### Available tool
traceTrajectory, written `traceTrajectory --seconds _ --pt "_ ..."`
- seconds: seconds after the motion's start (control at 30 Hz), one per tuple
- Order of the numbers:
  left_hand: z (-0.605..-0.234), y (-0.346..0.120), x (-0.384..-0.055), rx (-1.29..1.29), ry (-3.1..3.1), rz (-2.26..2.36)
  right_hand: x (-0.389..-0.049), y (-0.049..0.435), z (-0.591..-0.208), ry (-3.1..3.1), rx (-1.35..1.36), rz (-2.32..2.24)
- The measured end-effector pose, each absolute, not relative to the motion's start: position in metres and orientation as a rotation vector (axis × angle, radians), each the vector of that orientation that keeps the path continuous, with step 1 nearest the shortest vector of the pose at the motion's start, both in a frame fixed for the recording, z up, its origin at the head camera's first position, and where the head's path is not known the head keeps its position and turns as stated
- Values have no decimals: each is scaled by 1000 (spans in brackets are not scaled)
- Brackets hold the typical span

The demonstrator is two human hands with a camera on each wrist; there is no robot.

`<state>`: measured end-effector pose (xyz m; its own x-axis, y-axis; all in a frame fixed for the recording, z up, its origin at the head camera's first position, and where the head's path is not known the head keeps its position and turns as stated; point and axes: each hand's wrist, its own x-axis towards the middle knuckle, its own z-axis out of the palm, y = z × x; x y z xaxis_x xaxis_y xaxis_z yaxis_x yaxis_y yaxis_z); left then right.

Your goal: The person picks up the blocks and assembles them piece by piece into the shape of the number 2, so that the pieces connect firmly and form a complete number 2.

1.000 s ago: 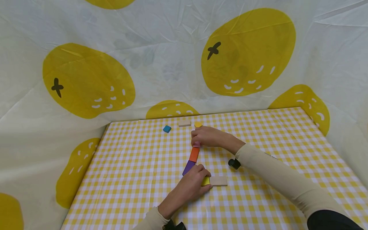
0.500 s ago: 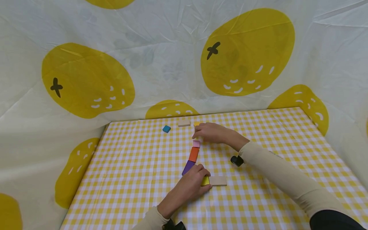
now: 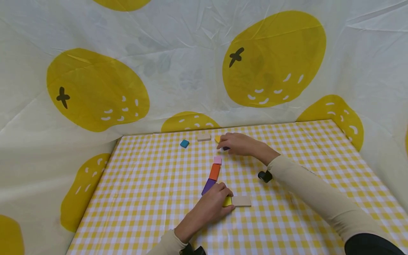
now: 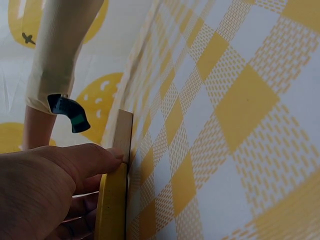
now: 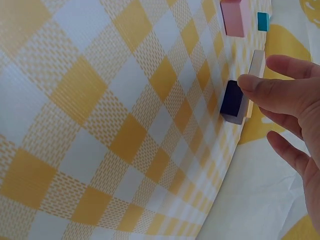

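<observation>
Your checked bench (image 3: pixel 143 191) extends widely left and right of the row; its far edge lies just behind one teal block (image 3: pixel 184 143), one far wooden block (image 3: pixel 204 137) and one far yellow block (image 3: pixel 217 138). One purple block (image 3: pixel 208 186), one orange block (image 3: pixel 215 171) and one pink block (image 3: pixel 217 160) form a row; the first two point away from you, long axes leaning right. Your left grip (image 3: pixel 211 203) pinches one near yellow block (image 3: pixel 227 201), end to end with one near wooden block (image 3: pixel 241 201) lying left-to-right. Your right grip (image 3: pixel 239 143), parted, is at one dark block (image 5: pixel 232 100) near the far yellow block; contact cannot be told. Visible total: nine.
</observation>
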<state>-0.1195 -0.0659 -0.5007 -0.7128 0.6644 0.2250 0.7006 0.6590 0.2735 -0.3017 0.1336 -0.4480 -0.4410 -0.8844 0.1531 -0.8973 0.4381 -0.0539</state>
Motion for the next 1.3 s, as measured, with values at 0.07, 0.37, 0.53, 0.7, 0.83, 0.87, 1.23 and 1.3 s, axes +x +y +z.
traceTrajectory --seconds 0.07,0.37,0.53,0.7,0.83,0.87,1.23,1.3 --pt "-501 -66 -120 -1139 -2762 -531 -303 135 -448 -2584 1572 200" --pt "-502 -66 -120 -1144 -2740 -544 -309 143 -453 -2618 1512 218" --pt "-502 -66 -120 -1148 -2738 -550 -312 145 -456 -2662 1476 246" --pt "-501 -66 -119 -1141 -2746 -545 -313 145 -455 -2744 1404 246" --pt "-501 -66 -119 -1136 -2747 -544 -313 144 -453 -2830 1315 271" --pt "-501 -66 -119 -1136 -2745 -541 -314 144 -453 -2847 1292 276" --pt "-500 -66 -119 -1135 -2751 -550 -317 137 -453 -2964 1131 294" --pt "-500 -66 -118 -1136 -2756 -558 -317 137 -453 -2984 1115 303"
